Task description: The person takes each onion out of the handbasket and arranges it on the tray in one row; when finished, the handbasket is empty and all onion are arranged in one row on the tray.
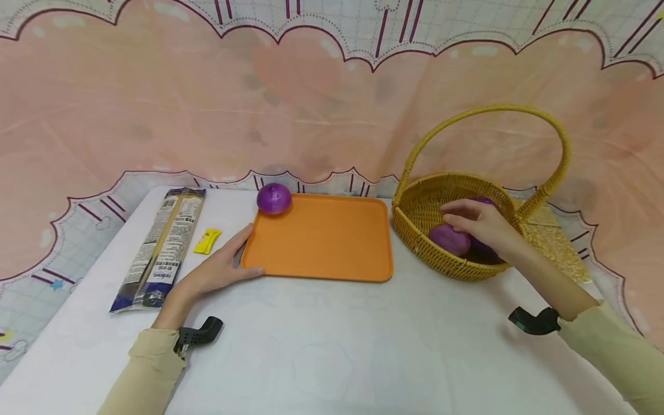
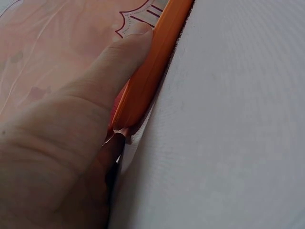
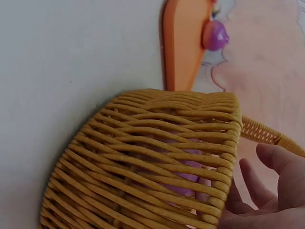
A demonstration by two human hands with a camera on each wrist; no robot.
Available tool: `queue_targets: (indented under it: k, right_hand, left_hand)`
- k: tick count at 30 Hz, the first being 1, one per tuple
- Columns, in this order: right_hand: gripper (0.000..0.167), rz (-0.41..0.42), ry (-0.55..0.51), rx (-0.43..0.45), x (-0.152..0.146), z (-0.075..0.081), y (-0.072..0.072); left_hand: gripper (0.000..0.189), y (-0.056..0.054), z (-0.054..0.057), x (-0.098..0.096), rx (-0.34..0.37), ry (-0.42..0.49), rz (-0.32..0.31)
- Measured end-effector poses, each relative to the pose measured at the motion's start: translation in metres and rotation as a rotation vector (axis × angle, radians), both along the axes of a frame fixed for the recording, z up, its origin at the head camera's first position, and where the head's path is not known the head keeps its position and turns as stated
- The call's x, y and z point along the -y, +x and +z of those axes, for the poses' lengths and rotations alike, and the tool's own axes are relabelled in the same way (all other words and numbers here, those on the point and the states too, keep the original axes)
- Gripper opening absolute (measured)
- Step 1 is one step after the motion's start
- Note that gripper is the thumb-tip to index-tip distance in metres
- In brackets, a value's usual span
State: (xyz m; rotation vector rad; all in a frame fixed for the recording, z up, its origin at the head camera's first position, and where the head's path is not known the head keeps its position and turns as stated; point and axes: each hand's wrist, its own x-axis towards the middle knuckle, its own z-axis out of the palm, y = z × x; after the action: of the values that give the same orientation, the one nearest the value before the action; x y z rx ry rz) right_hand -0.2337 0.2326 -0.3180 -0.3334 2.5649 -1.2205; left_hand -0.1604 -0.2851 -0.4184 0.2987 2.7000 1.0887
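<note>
My left hand rests at the front left corner of an orange tray, fingers along its left side and thumb against the front edge. The left wrist view shows that thumb straight along the tray's rim. A glossy purple round thing, like an onion, sits at the back left corner. My right hand reaches into a yellow wicker basket, its bent fingertips close over a purple round thing. Under and behind that hand, more purple shows, partly hidden. The right wrist view shows its fingers spread apart above the rim.
A long printed packet lies at the left, with a small yellow wrapped sweet beside it. The basket's tall handle arches over the right side. A bag of yellowish grains lies behind the basket. A patterned cloth hangs at the back.
</note>
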Motion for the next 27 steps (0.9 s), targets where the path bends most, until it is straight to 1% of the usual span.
queue_targets:
  k: [2, 6, 9, 11, 14, 16, 17, 18, 20, 23, 25, 27]
  right_hand:
    - [0.053, 0.014, 0.036, -0.017, 0.001, 0.002, -0.001]
    - [0.052, 0.053, 0.067, -0.032, 0.001, 0.006, -0.004]
    - [0.05, 0.067, 0.093, -0.042, 0.0, 0.008, -0.007]
    - [0.047, 0.072, 0.129, -0.074, -0.001, 0.009, -0.009]
    - [0.04, 0.107, 0.197, -0.163, -0.002, 0.011, -0.015]
    - [0.035, 0.147, 0.245, -0.212, -0.003, 0.012, -0.02]
    - [0.033, 0.177, 0.265, -0.22, -0.005, 0.013, -0.023]
    - [0.033, 0.209, 0.287, -0.221, -0.006, 0.014, -0.026]
    - [0.034, 0.275, 0.321, -0.195, -0.01, 0.016, -0.032]
    - [0.04, 0.37, 0.35, -0.121, -0.018, 0.018, -0.041]
    - [0.042, 0.419, 0.36, -0.091, -0.022, 0.019, -0.048]
    - [0.043, 0.45, 0.365, -0.061, -0.024, 0.018, -0.055]
  left_hand:
    - [0.107, 0.0, 0.0, 0.0, 0.001, 0.001, -0.002]
    - [0.107, 0.0, 0.001, 0.0, 0.005, 0.007, -0.001]
    - [0.107, 0.0, 0.001, 0.0, 0.009, 0.009, 0.0]
    - [0.107, 0.0, 0.001, 0.0, 0.011, 0.007, 0.0]
    - [0.107, 0.0, 0.0, 0.001, 0.004, 0.001, 0.0]
    - [0.107, 0.0, 0.0, 0.002, -0.001, -0.001, 0.001]
    - [0.107, 0.0, 0.001, 0.002, -0.004, -0.004, 0.0]
    - [0.107, 0.0, 0.0, 0.002, -0.006, -0.004, 0.001]
    - [0.107, 0.0, 0.001, 0.002, -0.01, -0.002, 0.003]
    - [0.107, 0.0, 0.001, 0.002, -0.011, -0.001, -0.001]
    - [0.107, 0.0, 0.001, 0.001, -0.007, 0.0, -0.002]
    - [0.107, 0.0, 0.001, 0.0, -0.005, -0.001, -0.002]
